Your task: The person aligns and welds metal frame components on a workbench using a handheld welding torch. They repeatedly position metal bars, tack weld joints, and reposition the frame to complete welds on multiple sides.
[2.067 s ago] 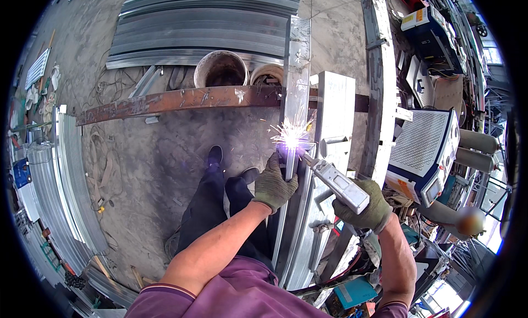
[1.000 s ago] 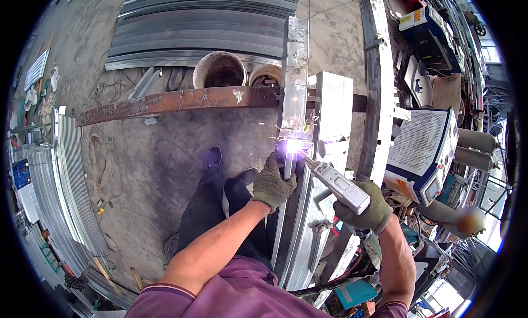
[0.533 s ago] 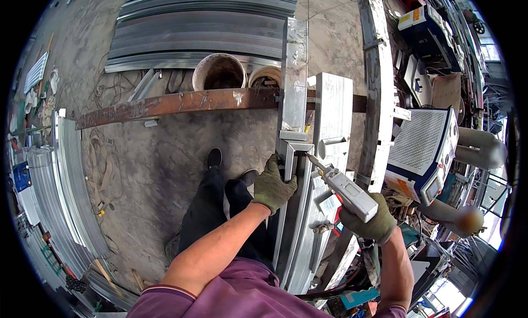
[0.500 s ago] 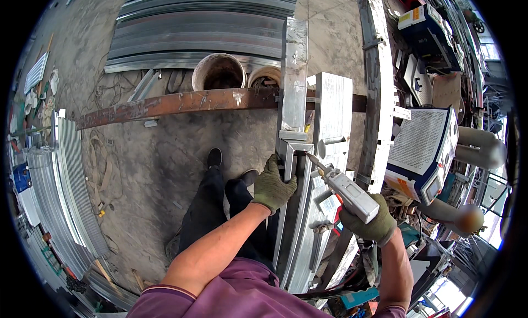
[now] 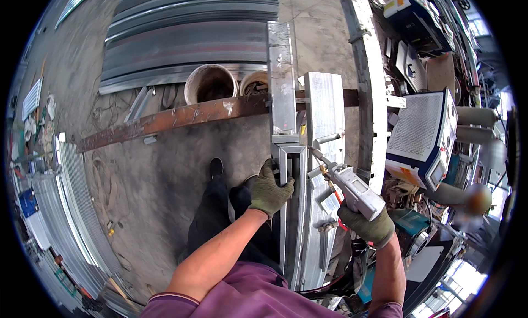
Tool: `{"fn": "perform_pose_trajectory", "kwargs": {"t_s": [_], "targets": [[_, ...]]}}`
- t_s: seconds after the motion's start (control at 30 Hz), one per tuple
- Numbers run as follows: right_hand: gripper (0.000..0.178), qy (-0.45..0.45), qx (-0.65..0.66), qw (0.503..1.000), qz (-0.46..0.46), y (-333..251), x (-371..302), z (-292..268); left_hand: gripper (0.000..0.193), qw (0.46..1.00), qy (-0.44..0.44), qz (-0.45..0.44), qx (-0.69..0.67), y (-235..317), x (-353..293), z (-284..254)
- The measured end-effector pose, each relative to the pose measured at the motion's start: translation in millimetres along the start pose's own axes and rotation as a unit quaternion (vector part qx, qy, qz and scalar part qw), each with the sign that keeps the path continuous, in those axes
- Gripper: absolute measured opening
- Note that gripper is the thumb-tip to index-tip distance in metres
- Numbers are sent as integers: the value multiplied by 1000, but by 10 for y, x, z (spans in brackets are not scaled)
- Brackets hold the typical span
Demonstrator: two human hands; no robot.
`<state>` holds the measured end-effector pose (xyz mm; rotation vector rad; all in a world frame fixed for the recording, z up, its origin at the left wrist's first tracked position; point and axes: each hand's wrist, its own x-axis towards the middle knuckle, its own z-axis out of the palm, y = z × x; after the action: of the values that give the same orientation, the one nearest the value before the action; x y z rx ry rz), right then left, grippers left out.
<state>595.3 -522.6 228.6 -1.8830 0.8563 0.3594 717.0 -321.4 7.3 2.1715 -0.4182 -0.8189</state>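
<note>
My left hand (image 5: 271,190), in a dark green knit glove, grips the left bar of a long, narrow metal frame (image 5: 300,224) near its far end. My right hand (image 5: 367,224), gloved alike, is wrapped around the rear of a grey handheld welding gun (image 5: 357,192). The gun points forward and left, its nozzle tip beside the frame's far right corner; whether it touches cannot be made out. Beyond the frame's far end, a square metal tube (image 5: 283,87) extends away from me.
A wide galvanized beam (image 5: 324,111) lies right of the frame. A rusty crossbar (image 5: 181,115) runs across, with two buckets (image 5: 212,86) behind it. Metal sheets (image 5: 187,37) lie at the back. On the right stand a white-and-blue machine (image 5: 416,131) and a long rail (image 5: 366,59).
The view has shifted, moving the surroundings left. The gun's nozzle now sits at the outer side of the frame's corner instead of over it. My left hand keeps its grip on the frame.
</note>
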Motion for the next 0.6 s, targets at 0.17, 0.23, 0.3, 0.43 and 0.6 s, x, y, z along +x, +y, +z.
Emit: {"fn": "perform_pose_trajectory", "kwargs": {"t_s": [0.17, 0.23, 0.3, 0.43, 0.6], "targets": [[31, 45, 111, 990, 73, -10, -242, 32, 109, 997, -46, -6, 64, 37, 43, -136], [44, 43, 133, 987, 83, 90, -409, 53, 107, 997, -34, 12, 66, 1, 36, -113], [45, 79, 128, 985, 80, 137, -586, 110, 102, 998, -43, 22, 46, 54, -1, -168], [37, 132, 106, 984, 64, 282, -806, 247, 87, 993, -7, 101, 65, -19, -147, -412], [15, 182, 61, 979, 74, 293, -1305, 404, 55, 970, -52, 230, 50, 11, -478, -842]]}}
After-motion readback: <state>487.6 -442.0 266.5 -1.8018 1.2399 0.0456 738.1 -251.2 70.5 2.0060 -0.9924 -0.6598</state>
